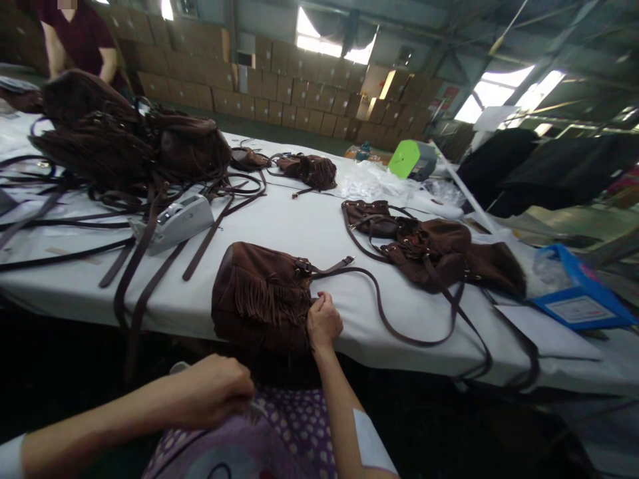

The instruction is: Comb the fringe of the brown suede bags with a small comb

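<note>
A dark brown fringed handbag [264, 293] lies on its side at the near edge of the table, its base toward the left and its buckled opening toward the right. My right hand [325, 320] is closed on the rim of the bag at its opening. From there a long brown strap [382, 299] curves away to the right across the tabletop. My left hand [212, 391] hangs in front of my lap, below the table edge and apart from the bag. Its fingers are curled closed, and whatever they may hold is hidden.
A heap of similar bags [124, 140] with trailing straps covers the left side, beside a grey tape dispenser [182, 223]. More bags [434, 253] lie right, near a blue box [582, 289]. Behind stands a green-and-grey machine [412, 159]. Another person [80, 40] stands far left.
</note>
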